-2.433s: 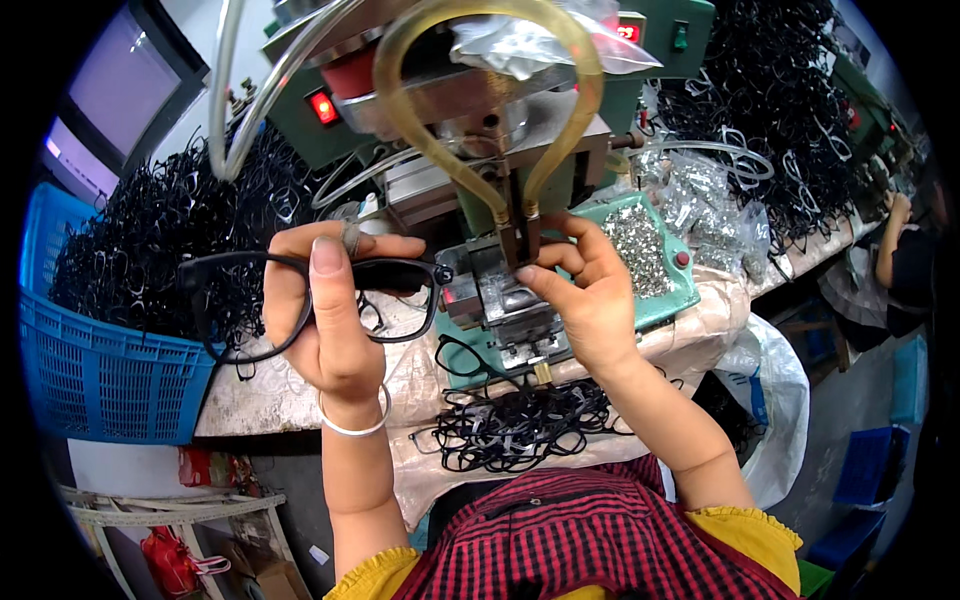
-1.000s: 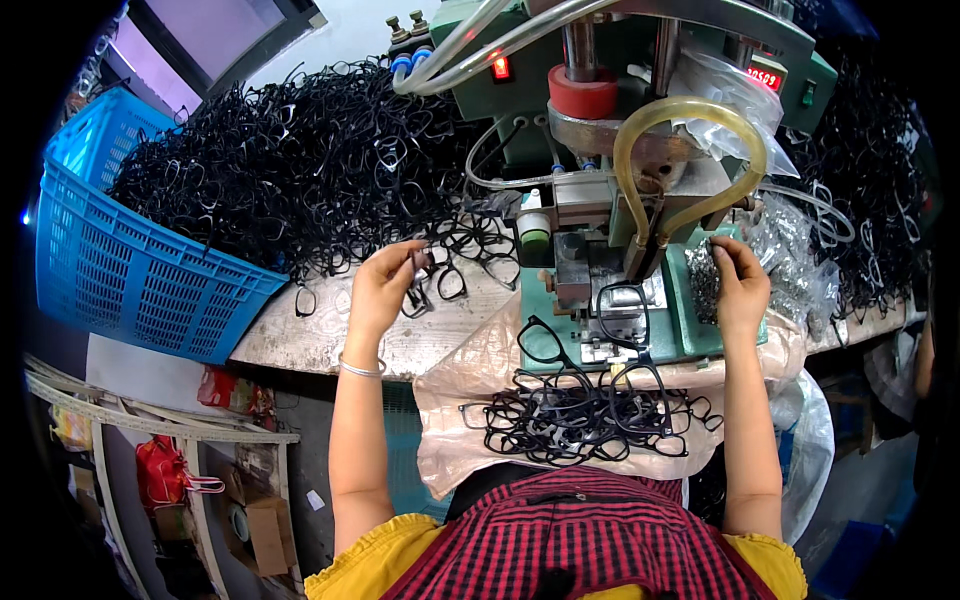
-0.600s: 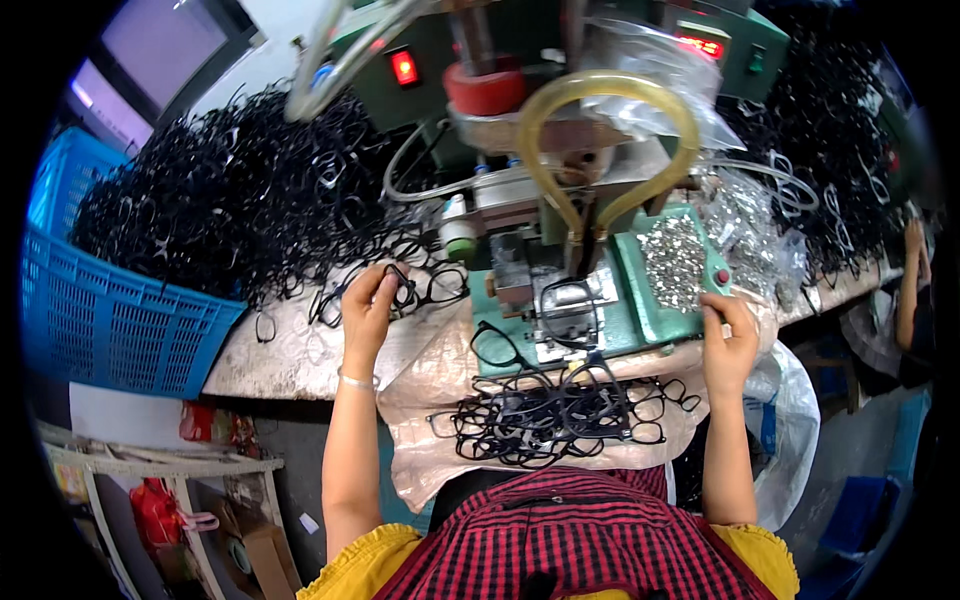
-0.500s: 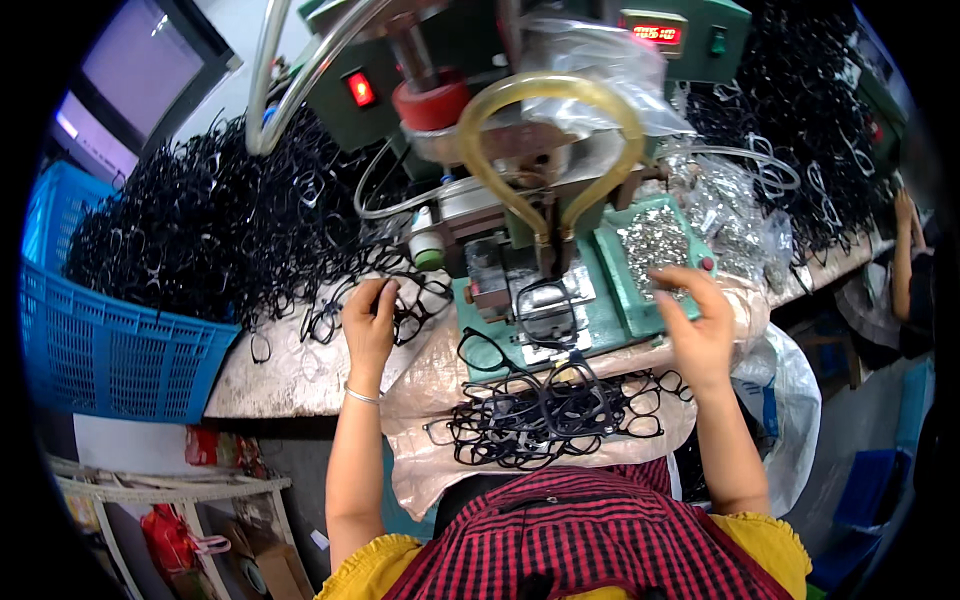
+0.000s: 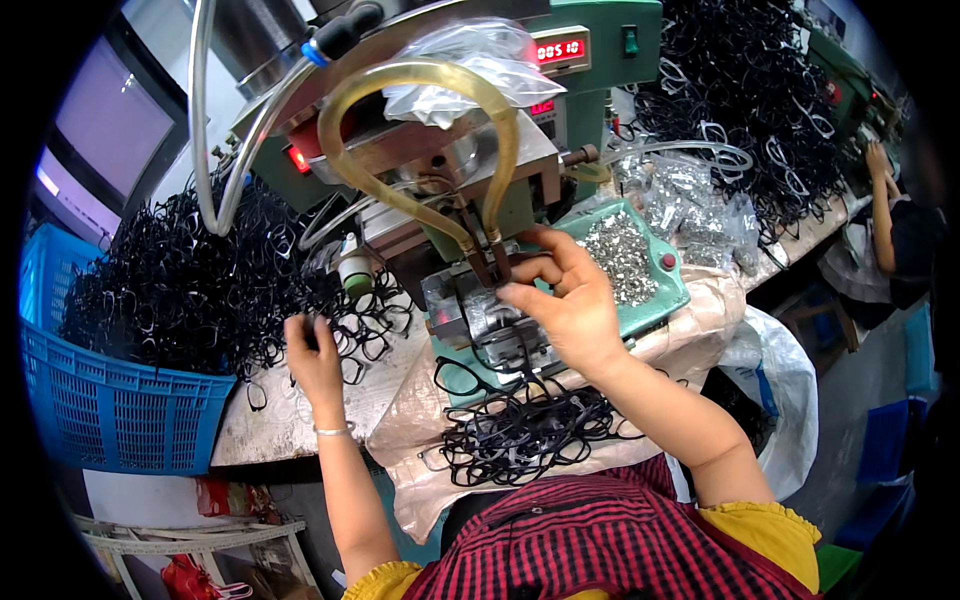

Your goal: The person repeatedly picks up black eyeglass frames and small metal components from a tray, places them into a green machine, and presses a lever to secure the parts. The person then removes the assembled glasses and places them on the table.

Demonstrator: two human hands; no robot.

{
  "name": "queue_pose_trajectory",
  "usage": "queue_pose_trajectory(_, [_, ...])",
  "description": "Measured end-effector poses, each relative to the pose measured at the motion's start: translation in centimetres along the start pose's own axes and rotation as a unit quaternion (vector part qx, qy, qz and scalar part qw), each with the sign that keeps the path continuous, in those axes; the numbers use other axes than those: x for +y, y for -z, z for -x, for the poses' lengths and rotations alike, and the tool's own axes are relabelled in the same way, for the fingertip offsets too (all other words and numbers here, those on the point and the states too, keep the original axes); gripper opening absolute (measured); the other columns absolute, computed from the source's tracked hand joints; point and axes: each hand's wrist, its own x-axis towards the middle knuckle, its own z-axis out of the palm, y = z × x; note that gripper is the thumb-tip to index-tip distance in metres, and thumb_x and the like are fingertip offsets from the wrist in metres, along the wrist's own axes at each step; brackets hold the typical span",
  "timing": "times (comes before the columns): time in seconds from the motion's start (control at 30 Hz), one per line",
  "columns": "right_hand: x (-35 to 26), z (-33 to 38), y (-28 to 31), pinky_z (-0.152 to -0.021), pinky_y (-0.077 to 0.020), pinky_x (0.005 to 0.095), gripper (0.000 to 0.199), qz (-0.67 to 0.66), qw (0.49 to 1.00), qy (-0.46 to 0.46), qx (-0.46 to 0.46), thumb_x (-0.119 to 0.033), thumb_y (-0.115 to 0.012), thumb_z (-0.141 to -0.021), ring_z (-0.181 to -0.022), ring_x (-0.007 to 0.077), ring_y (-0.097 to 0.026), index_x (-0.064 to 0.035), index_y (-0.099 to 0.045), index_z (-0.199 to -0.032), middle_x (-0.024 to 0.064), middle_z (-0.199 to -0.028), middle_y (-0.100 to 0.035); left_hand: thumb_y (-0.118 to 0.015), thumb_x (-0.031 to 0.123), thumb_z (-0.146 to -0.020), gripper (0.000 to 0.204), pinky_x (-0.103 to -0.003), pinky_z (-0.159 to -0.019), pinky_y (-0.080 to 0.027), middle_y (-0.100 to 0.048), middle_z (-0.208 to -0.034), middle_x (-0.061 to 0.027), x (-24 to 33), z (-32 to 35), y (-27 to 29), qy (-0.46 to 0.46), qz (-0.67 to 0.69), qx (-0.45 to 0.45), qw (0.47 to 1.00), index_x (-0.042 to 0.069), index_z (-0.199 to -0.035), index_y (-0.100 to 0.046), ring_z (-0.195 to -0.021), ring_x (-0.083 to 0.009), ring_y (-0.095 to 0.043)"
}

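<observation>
My right hand (image 5: 572, 305) reaches to the working head of a bench press (image 5: 500, 190), thumb and fingers closed together at its narrow metal jaws (image 5: 490, 262). Whatever lies in that pinch is too small to make out. Below these fingers a black glasses frame (image 5: 503, 348) sits on the metal fixture. My left hand (image 5: 315, 368) hovers at the left over the table, beside loose black glasses frames (image 5: 365, 325). Its fingers are curled and blurred, and I cannot tell whether they hold anything. A pile of black glasses frames (image 5: 520, 435) lies on the cloth before me.
A green tray (image 5: 668, 290) of small metal pieces stands right of the fixture. Heaped glasses frames (image 5: 190, 290) and a blue crate (image 5: 125, 410) are at left. Clear tubing (image 5: 210, 130) hangs overhead. Another person's arm (image 5: 882, 215) shows at far right.
My right hand has moved from the tray of metal pieces to the press jaws. My left hand has shifted left and lower in the picture. The view has also shifted.
</observation>
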Motion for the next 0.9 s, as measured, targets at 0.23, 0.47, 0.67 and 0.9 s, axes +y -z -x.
queue_pose_trajectory(0.23, [-3.0, 2.3, -0.2, -0.097, -0.0461, 0.0299, 0.051, 0.061, 0.998, -0.005, -0.01, 0.004, -0.06, -0.086, -0.115, 0.0197, -0.061, 0.0034, -0.046, -0.135, 0.0143, -0.117, -0.066, -0.062, 0.014, -0.096, 0.011, -0.031, -0.071, -0.053, -0.068, -0.091, -0.0081, 9.8, 5.4, 7.3, -0.135, 0.307, 0.096, 0.937, 0.006, -0.089, -0.066, -0.078, -0.0158, -0.062])
queue_pose_trajectory(0.47, [1.9, 0.5, 10.6, -0.103, -0.0407, 0.0506, 0.024, 0.711, 0.689, 0.083, 0.117, -0.015, -0.074, -0.076, -0.127, 0.0375, -0.049, -0.0064, -0.072, -0.098, 0.0207, -0.125, -0.06, -0.07, 0.016, -0.083, 0.009, -0.045, -0.08, -0.054, -0.074, -0.102, -0.0065, 19.3, 3.4, -1.3, -0.446, 0.248, -0.186, 0.84, 0.01, -0.09, -0.072, -0.078, -0.0262, -0.067])
queue_pose_trajectory(0.67, [2.6, -0.2, 13.5, -0.09, -0.0474, 0.0421, 0.016, 0.623, 0.759, 0.132, 0.138, -0.016, -0.074, -0.078, -0.112, 0.0339, -0.06, -0.005, -0.073, -0.089, 0.0155, -0.107, -0.067, -0.076, 0.01, -0.072, 0.018, -0.041, -0.076, -0.054, -0.074, -0.101, -0.007, 19.5, 3.8, -3.4, -0.421, 0.263, -0.189, 0.847, 0.01, -0.089, -0.071, -0.068, -0.0227, -0.061])
queue_pose_trajectory(0.9, [3.4, -0.9, 14.3, -0.078, -0.0525, 0.0376, 0.017, 0.585, 0.789, 0.108, 0.153, -0.017, -0.07, -0.087, -0.084, 0.0309, -0.068, -0.0027, -0.074, -0.095, 0.0165, -0.091, -0.071, -0.078, 0.011, -0.076, 0.023, -0.041, -0.08, -0.053, -0.074, -0.105, -0.0106, 18.1, 4.0, -3.9, -0.424, 0.271, -0.206, 0.84, 0.006, -0.098, -0.073, -0.071, -0.0213, -0.064])
